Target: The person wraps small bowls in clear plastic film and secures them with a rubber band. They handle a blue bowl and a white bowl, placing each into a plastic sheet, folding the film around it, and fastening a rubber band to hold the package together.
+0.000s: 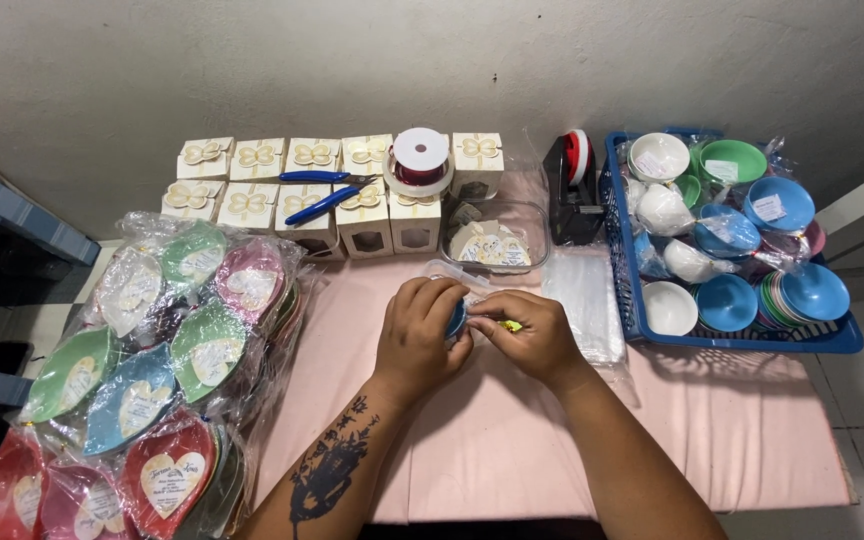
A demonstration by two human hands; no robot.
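Fingers of the left hand (420, 335) curl over a small blue round item (457, 318), hiding most of it, so only an edge shows between both hands at the middle of the pink cloth (512, 440). Touching it from the other side, the right hand (537, 335) pinches its fingertips on something yellow (511, 325), too small to identify. Farther back, a clear tray of heart tags (492, 243) sits partly behind the knuckles, with white gift boxes (252, 205) and a red ribbon spool (419, 160) against the wall.
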